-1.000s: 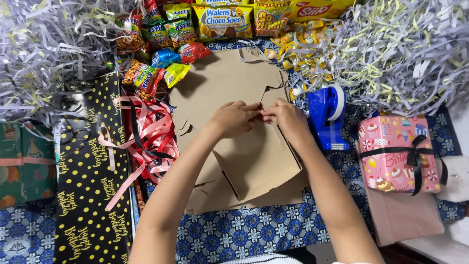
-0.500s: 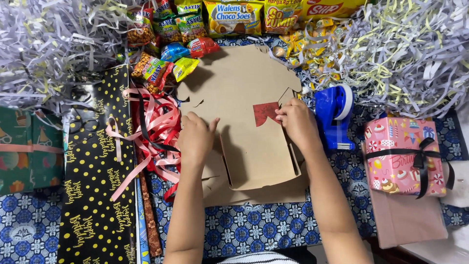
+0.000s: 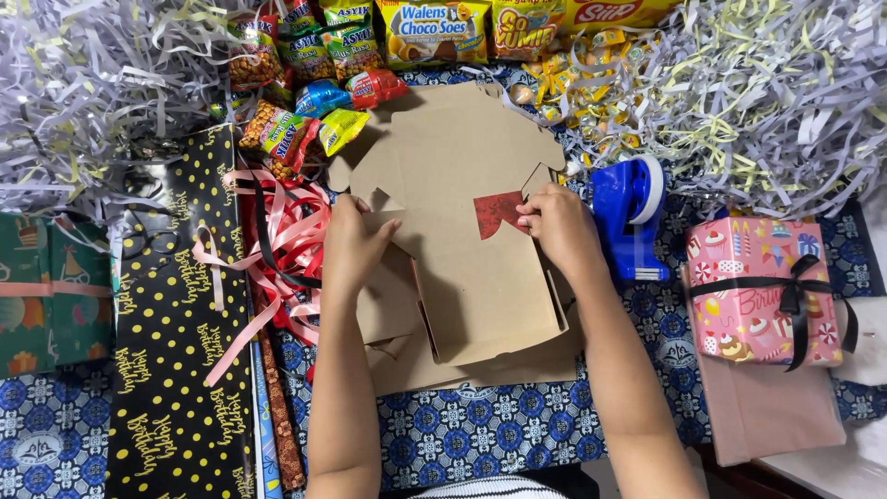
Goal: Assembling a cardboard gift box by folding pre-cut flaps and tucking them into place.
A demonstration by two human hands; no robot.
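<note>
A flat brown cardboard box blank [image 3: 462, 277] lies in the middle of the patterned blue cloth, partly folded into a shallow tray. My left hand [image 3: 354, 248] grips the left flap of the blank. My right hand [image 3: 559, 226] pinches the upper right edge of the folded part, right beside a small dark red patch [image 3: 497, 212] on the cardboard.
A blue tape dispenser [image 3: 628, 211] stands just right of my right hand. A pink wrapped gift with a black ribbon [image 3: 762, 291] sits at the right. Pink and red ribbons [image 3: 277, 249] and black dotted wrapping paper [image 3: 171, 351] lie at the left. Snack packets [image 3: 370, 46] and shredded paper [image 3: 758, 92] fill the back.
My left hand moved from the middle of the cardboard out to its left flap. My right hand stayed at the upper right, and the dark red patch came into sight.
</note>
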